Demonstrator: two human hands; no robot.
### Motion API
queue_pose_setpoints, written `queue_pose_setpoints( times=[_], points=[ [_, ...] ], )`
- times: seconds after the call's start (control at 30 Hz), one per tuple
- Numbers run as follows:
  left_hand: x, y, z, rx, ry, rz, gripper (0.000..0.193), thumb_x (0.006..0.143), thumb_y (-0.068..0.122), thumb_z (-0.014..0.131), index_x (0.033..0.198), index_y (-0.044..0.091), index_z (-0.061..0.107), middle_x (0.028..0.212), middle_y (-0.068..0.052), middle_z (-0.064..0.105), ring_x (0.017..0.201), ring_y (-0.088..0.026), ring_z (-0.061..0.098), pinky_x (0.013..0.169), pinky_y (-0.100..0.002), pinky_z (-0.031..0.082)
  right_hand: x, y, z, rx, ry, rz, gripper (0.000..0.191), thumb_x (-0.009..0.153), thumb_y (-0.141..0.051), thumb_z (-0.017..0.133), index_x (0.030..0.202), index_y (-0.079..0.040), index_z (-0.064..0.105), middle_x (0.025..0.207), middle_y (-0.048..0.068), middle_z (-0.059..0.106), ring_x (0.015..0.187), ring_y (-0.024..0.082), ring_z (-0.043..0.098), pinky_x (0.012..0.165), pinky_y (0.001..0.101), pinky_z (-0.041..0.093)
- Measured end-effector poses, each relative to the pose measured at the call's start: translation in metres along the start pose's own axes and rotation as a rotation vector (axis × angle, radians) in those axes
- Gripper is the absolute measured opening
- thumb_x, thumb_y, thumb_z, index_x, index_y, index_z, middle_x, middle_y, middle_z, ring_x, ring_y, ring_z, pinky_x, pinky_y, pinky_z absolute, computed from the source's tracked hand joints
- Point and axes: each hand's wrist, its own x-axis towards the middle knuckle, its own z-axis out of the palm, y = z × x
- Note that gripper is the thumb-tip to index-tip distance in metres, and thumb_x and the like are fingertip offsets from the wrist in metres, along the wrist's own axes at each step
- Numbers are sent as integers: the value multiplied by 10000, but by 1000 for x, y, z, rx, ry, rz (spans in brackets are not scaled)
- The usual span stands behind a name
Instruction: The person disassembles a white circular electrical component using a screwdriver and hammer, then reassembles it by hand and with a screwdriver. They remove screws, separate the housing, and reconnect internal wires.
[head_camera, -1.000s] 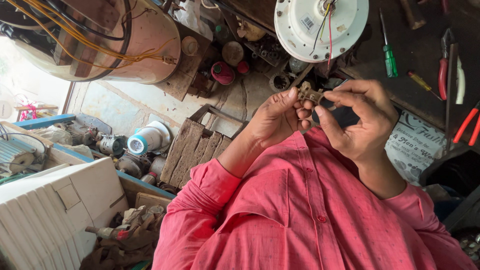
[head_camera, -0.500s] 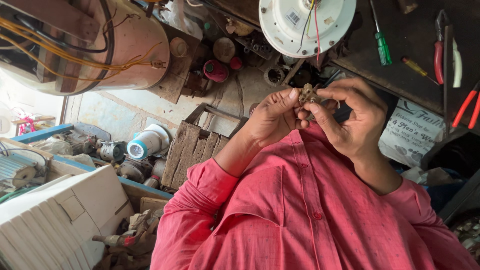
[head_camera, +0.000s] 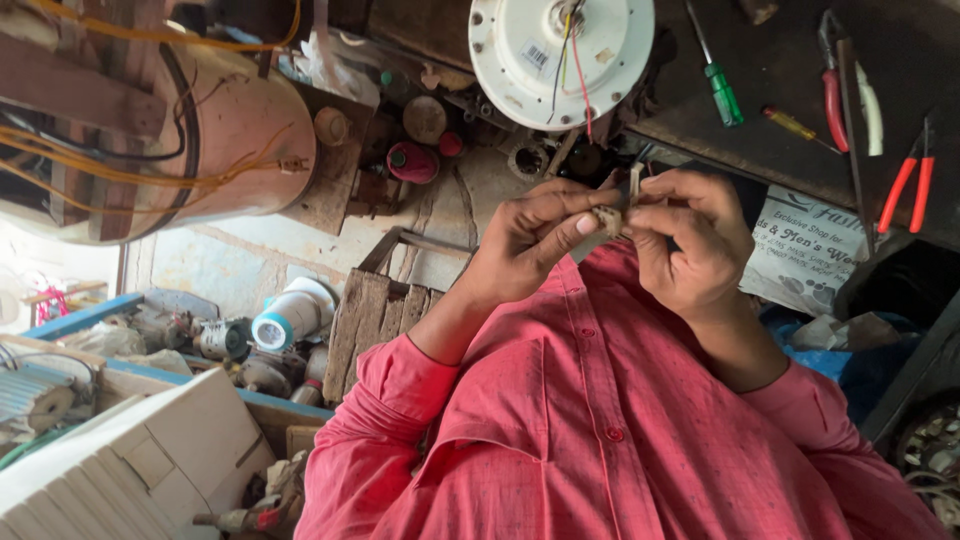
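Head view, the only one. Both hands are raised in front of the pink shirt, just near of the dark worktop. The left hand and right hand meet fingertip to fingertip on a small part, a dusty brownish lump with a thin metal tab sticking up from it. The grip of each hand is closed on the small part: left thumb and forefinger pinch its left side, right thumb and fingers close on its right side and the tab. The part sits wholly between the two grips, touching both, clear of the worktop and shirt. Judging by its look, it is light and rigid, gritty rather than slippery. The tab seems thin enough to bend, so the body is the safer place to hold, at its two sides as now. Beyond the hands, on the far worktop, a white round motor housing trails coloured wires. A green-handled screwdriver lies to its right, and red-handled pliers farther right.
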Motion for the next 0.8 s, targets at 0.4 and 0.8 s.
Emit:
queue_pose_setpoints(
  times=[0.4,0.8],
  points=[
    [32,11,-8,259,-88,-56,260,1044,111,674,1288,39,730,1023,-66,740,897,-125,671,828,-274,556,10,32,-16,-23,26,-189,221,949,-68,846,1058,-73,654,1159,142,721,963,268,721,848,378,584],
    [167,-14,-59,1090,560,351,358,790,373,893,836,66,714,821,-97,715,727,-274,710,635,-382,561,42,121,46,174,114,5,212,937,44,855,1041,-8,677,1221,135,718,1067,235,743,893,331,601]
  ],
)
